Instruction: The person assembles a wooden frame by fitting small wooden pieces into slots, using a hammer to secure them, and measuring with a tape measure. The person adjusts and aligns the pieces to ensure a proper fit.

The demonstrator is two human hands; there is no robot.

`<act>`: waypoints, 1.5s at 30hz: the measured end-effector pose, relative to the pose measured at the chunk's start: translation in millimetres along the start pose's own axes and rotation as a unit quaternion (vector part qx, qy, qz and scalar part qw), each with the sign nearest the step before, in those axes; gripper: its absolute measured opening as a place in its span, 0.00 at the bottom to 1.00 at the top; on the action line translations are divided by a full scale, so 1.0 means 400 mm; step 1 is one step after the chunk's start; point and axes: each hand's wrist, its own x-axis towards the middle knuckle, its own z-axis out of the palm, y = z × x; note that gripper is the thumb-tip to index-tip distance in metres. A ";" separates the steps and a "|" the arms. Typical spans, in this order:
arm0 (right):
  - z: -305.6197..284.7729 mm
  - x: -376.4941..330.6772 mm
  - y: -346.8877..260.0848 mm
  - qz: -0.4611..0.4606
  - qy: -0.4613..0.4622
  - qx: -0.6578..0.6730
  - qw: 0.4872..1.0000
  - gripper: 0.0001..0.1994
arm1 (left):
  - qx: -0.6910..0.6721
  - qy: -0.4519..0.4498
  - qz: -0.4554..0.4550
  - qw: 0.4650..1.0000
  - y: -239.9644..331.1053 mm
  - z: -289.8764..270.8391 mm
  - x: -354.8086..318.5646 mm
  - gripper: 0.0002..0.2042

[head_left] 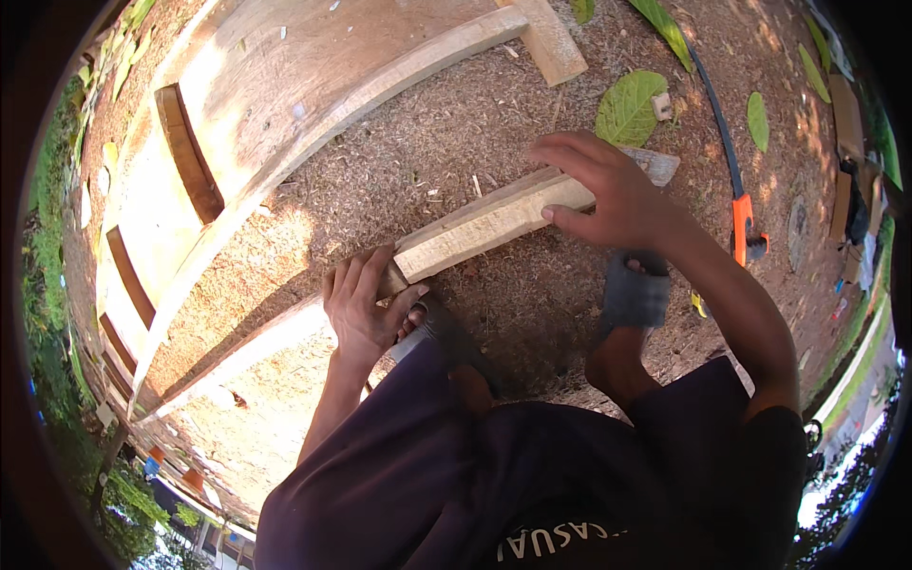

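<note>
Sawdust-strewn ground (361, 180) gives free room along the near side of the pale curved rail (389, 85), up to the far edge of the wooden beam (489, 228) — this sits aslant, nearer the person than the rail. The sandals (635, 296) lie farther from the rail, the orange-handled saw (743, 218) well right of it. The left hand (361, 309) curls about the beam's left end — the right hand (613, 190) straddles the other, fingers over the far edge, thumb on the near face

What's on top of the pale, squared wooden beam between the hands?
On the beam: left hand at one end, right hand over the other, exposed wood between. Wood under the hands is covered.
</note>
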 end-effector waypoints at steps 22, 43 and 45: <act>-0.022 0.038 -0.037 -0.157 -0.060 -0.079 0.983 0.17 | 0.011 0.020 -0.026 0.999 0.014 -0.003 -0.021 0.29; 0.109 0.008 -0.034 -0.214 0.026 -0.252 0.943 0.27 | 0.021 0.029 0.045 0.998 0.000 0.017 -0.037 0.30; 0.088 0.026 -0.037 -0.207 0.001 -0.214 0.955 0.29 | -0.014 0.020 0.029 0.999 -0.001 -0.001 -0.041 0.31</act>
